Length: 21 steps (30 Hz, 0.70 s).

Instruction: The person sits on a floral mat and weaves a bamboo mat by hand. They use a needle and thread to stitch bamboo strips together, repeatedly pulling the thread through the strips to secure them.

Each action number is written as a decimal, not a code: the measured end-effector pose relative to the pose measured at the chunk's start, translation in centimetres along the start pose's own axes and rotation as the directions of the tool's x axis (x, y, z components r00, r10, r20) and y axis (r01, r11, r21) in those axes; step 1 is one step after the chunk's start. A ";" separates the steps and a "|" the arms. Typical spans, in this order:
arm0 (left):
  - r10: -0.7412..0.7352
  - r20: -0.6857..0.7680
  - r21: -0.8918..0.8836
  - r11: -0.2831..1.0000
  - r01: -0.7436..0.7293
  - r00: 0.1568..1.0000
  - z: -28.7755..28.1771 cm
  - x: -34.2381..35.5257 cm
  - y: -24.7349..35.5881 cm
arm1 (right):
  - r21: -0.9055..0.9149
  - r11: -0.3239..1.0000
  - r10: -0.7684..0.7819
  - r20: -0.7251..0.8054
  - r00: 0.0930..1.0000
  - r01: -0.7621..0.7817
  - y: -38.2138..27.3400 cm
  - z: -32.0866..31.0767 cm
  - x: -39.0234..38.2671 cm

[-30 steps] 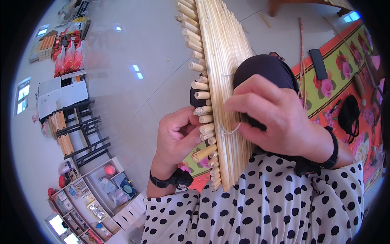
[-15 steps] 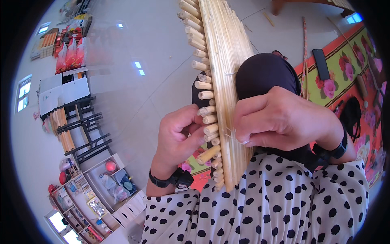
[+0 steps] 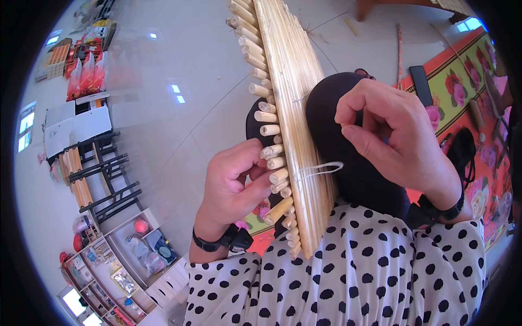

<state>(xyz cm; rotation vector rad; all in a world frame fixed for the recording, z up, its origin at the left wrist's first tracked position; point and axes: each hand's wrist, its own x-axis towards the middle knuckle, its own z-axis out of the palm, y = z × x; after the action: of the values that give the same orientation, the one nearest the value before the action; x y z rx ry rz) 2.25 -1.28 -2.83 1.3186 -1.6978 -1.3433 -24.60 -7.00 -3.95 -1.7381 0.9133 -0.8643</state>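
A long, flat panel of pale straw stalks lies over my lap, its thicker cut stalk ends sticking out along the left side. My left hand grips those ends near the panel's lower part; its fingertips are partly hidden behind them. A white thread loop stands out from the panel's right side. Above and to the right of that loop is my right hand, fingers curled, with thumb and index tips slightly apart and nothing visible between them. Another short thread shows higher on the panel.
Dark-clothed knees support the panel. On the right, a red and green floral mat holds a phone and a black cloth item. Shelves and stacked folding frames stand at left. Straw scraps lie on the tiled floor.
My right hand has let go of the thread and moved up and right, away from the panel. The thread now stands out as a loop. My left hand keeps its grip.
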 end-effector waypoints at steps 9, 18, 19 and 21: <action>-0.004 -0.014 0.004 1.000 0.004 1.000 -0.1 -0.3 -0.4 | 0.008 0.991 -0.133 0.178 0.975 0.134 0.6 2.0 -0.7; -0.015 0.014 0.101 0.995 0.013 1.000 -0.9 -0.9 0.5 | -0.003 0.995 -0.103 0.036 0.994 0.103 -0.5 2.5 -0.5; -0.040 0.058 0.119 0.992 0.033 0.998 -1.9 -0.9 0.2 | -0.009 0.995 -0.102 0.034 0.994 0.102 -0.4 2.3 -0.7; -0.050 -0.092 0.141 0.988 0.063 0.995 -4.4 -4.0 -0.4 | 0.033 0.989 -0.144 0.055 0.988 0.142 -0.4 2.3 -0.5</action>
<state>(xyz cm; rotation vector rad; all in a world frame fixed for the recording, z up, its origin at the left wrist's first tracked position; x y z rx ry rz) 7.62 0.89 -1.37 1.4953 -1.7358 -1.1937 -22.77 -5.45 -4.37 -1.8105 0.7412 -0.9115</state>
